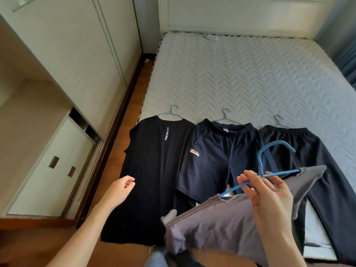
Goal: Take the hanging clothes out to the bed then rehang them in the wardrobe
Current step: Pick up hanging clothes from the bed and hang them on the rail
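Note:
Three dark garments lie side by side on the bed (250, 74), each on a hanger: a black T-shirt (154, 170) at the left, navy shorts (217, 157) in the middle, black trousers (317, 170) at the right. My right hand (269, 197) grips a blue hanger (269, 160) carrying a grey garment (221, 224), held above the shorts and trousers. My left hand (119, 189) hovers beside the T-shirt's left edge, fingers loosely curled, holding nothing.
The wardrobe (57, 93) stands along the left, its sliding door partly open, with drawers (52, 166) below. A strip of wooden floor (119, 135) runs between wardrobe and bed. The headboard (240, 14) is at the far end, and a blue curtain (348, 60) hangs at the right.

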